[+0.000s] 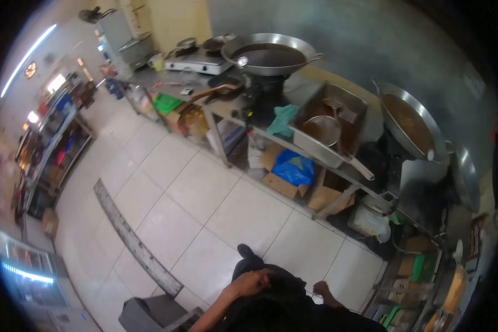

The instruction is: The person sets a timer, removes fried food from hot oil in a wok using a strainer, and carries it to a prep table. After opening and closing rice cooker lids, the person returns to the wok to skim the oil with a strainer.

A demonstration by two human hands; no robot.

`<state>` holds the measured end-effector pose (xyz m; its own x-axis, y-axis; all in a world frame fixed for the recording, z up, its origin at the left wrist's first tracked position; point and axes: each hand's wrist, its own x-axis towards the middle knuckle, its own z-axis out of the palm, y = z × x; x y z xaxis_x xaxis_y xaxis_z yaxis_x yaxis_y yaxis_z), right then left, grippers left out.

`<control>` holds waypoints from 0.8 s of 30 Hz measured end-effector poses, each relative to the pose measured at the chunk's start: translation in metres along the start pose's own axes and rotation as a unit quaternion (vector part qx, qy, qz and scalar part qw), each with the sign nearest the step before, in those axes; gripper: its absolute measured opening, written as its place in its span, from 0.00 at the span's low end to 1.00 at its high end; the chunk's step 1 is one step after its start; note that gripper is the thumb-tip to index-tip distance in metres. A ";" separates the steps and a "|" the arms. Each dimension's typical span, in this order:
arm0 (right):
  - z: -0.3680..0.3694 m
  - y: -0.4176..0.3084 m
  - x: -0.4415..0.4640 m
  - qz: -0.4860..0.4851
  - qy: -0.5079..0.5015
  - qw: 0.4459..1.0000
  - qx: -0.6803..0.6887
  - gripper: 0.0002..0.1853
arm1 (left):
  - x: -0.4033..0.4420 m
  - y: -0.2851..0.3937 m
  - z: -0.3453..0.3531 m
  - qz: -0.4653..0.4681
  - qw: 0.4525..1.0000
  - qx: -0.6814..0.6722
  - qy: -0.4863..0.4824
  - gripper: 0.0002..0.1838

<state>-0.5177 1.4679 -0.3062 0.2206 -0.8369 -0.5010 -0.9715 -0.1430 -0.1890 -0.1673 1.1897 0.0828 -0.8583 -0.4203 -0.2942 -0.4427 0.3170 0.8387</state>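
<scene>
Clothing [293, 310], black, lies beneath and beside the left hand [254, 282], which is held low over the wearer's front; whether it presses on the cloth or hovers just off it, I cannot tell. Pale floor [216, 216] spreads ahead of both hands. Beyond it, well apart from them, runs a steel surface [302, 87]. A wok [265, 71] stands on it far ahead of the left hand, and a second wok [428, 115] ahead and right of the right hand [321, 288]; both seem set on burners, likely for heating. Between them, ahead of the right hand, sits a tray [312, 143], with a strainer [323, 130] resting inside, probably so drips are caught; its handle juts past the tray's near edge, easy to grab. Below, nearer the right hand, an open box [279, 185] has a blue bag [292, 167] in it, apparently tucked there as storage. A green rag [283, 119] lies left of the tray, within reach for wiping, perhaps. As for the hands, the left has loosely bent fingers, the right looks partly curled; blur hides whether either grips anything.
</scene>
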 end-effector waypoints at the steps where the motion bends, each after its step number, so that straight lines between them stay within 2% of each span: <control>1: 0.005 -0.019 0.004 -0.052 -0.010 0.999 -0.012 0.08 | 0.007 -0.012 -0.003 0.018 1.000 -0.023 -0.005 0.24; 3: -0.002 -0.039 0.022 0.071 -0.044 0.981 0.177 0.07 | 0.026 -0.022 -0.027 0.043 0.998 -0.042 -0.021 0.25; 5: -0.007 -0.046 0.050 0.165 -0.023 0.942 0.293 0.07 | 0.044 -0.024 -0.053 0.000 0.992 -0.114 -0.044 0.26; 8: -0.006 -0.009 0.108 0.200 0.081 0.923 0.318 0.07 | 0.080 -0.039 -0.089 0.044 0.995 -0.092 -0.017 0.24; 9: 0.000 0.023 0.131 0.172 0.180 0.929 0.272 0.07 | 0.091 -0.041 -0.103 0.057 0.994 -0.081 -0.043 0.24; 10: -0.051 0.053 0.131 -0.020 0.241 0.819 0.521 0.11 | 0.102 -0.042 -0.118 0.034 0.993 -0.115 -0.022 0.23; 11: -0.124 0.060 0.122 0.143 0.204 0.766 0.592 0.06 | 0.115 -0.043 -0.133 0.009 0.989 -0.146 0.000 0.22; 12: -0.230 0.056 0.108 0.300 0.186 0.666 0.657 0.06 | 0.127 -0.047 -0.149 0.020 0.990 -0.135 -0.020 0.22; 13: -0.227 0.097 0.116 0.295 0.274 0.664 0.630 0.07 | 0.140 -0.053 -0.165 0.026 0.997 -0.076 -0.002 0.22; 14: -0.231 0.130 0.117 0.318 0.395 0.682 0.527 0.08 | 0.149 -0.061 -0.177 0.030 0.999 -0.022 0.020 0.22; 15: -0.313 0.122 0.094 0.292 0.444 0.615 0.582 0.09 | 0.160 -0.071 -0.188 0.010 0.999 0.030 0.027 0.22; 16: -0.392 0.110 0.070 0.236 0.459 0.510 0.688 0.10 | 0.166 -0.064 -0.203 -0.005 0.995 0.095 0.037 0.22; 18: -0.499 0.094 0.043 0.265 0.504 0.402 0.717 0.17 | 0.183 -0.076 -0.224 -0.005 0.991 0.130 0.032 0.22; 19: -0.520 0.100 0.039 0.264 0.505 0.400 0.718 0.17 | 0.188 -0.078 -0.232 -0.005 0.991 0.132 0.031 0.22; 21: -0.558 0.117 0.035 0.208 0.498 0.316 0.781 0.24 | 0.205 -0.075 -0.244 -0.018 0.987 0.150 0.057 0.21; 22: -0.576 0.121 0.035 0.204 0.499 0.316 0.781 0.24 | 0.213 -0.074 -0.247 -0.017 0.986 0.153 0.060 0.21; 24: -0.605 0.125 0.036 0.151 0.370 0.413 0.818 0.30 | 0.222 -0.076 -0.240 -0.048 0.989 0.104 0.092 0.22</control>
<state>-0.6830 1.0997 0.1634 -0.5646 -0.7048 -0.4295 0.5487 0.0682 -0.8332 -0.2618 0.8684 0.0644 -0.7570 -0.5982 -0.2630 -0.5797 0.4290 0.6928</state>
